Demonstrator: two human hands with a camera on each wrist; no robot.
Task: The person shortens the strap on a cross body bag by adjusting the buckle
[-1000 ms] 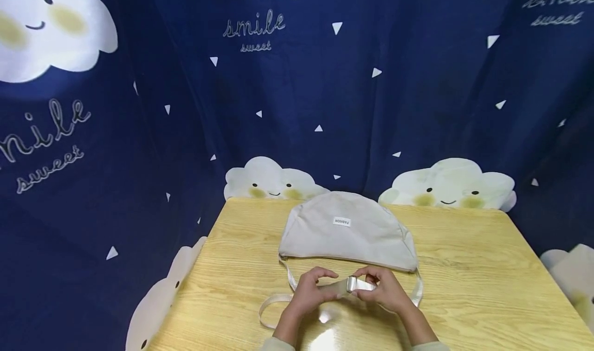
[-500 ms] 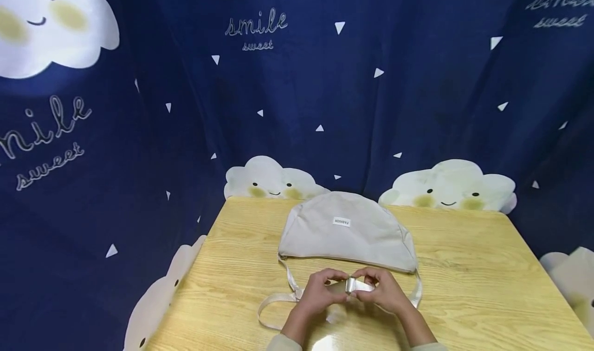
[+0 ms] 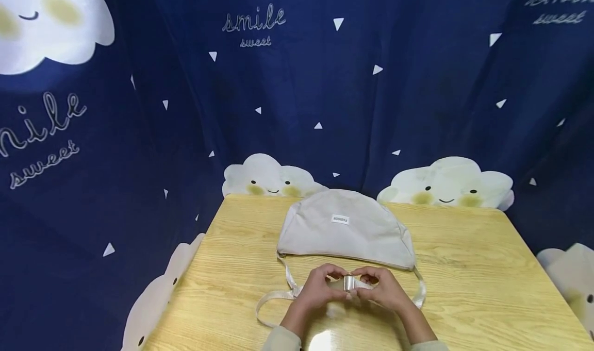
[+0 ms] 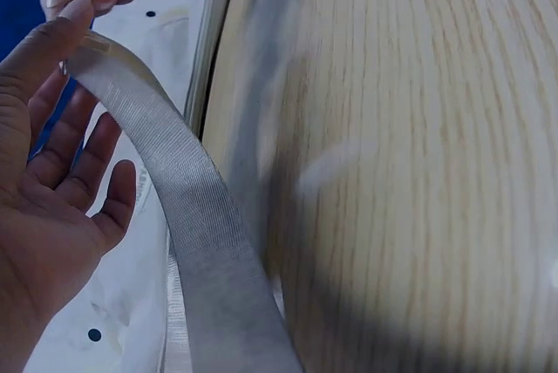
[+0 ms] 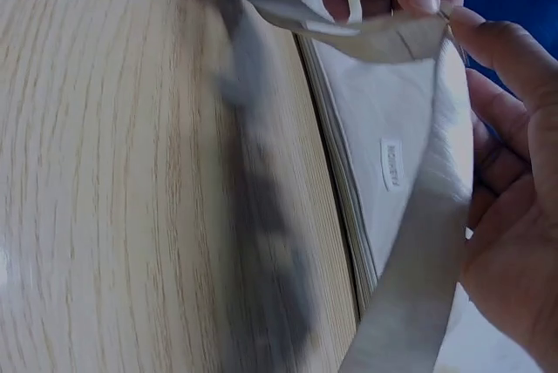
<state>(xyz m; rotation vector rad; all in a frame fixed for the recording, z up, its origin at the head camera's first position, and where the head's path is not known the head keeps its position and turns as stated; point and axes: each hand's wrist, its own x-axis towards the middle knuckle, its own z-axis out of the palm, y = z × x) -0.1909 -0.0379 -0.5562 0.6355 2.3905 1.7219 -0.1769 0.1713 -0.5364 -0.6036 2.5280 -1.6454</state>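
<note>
A pale beige shoulder bag [image 3: 348, 232] lies flat on the wooden table, its small label upside down in the head view. In front of it, a metal strap buckle [image 3: 349, 283] is held up between both hands. My left hand [image 3: 317, 288] pinches the buckle's left side between thumb and fingertips. From the other side, my right hand [image 3: 384, 289] pinches the buckle and strap. In the left wrist view the webbing strap [image 4: 200, 190] hangs down past the palm. The right wrist view shows the strap [image 5: 410, 242] running down from the right fingertips.
A loop of strap [image 3: 269, 302] lies on the table [image 3: 468, 273] left of the hands. Behind stands a dark blue curtain [image 3: 297, 93] printed with clouds, reaching the table's back and left edges.
My left hand has moved right, closer to the buckle and my right hand, and its fingers now meet the buckle. The right hand keeps its hold. The bag stays in place.
</note>
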